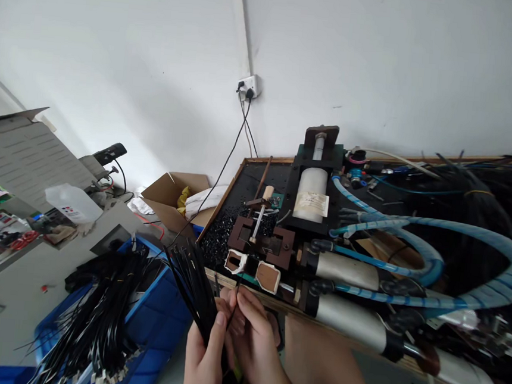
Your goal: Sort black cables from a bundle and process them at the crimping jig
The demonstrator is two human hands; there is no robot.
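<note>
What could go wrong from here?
The right hand, pinching one thin black cable, is near the dark brown metal clamp blocks; fingers might get caught if those moved. The black cable bundle fans loosely above the left hand, so strands may slip or snag on the wooden table edge.

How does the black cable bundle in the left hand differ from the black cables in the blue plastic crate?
The black cable bundle fans upward from the left hand; the black cables lie in the blue crate. The bundle looks slimmer than the cables' heap. Both are thin, black strands.
</note>
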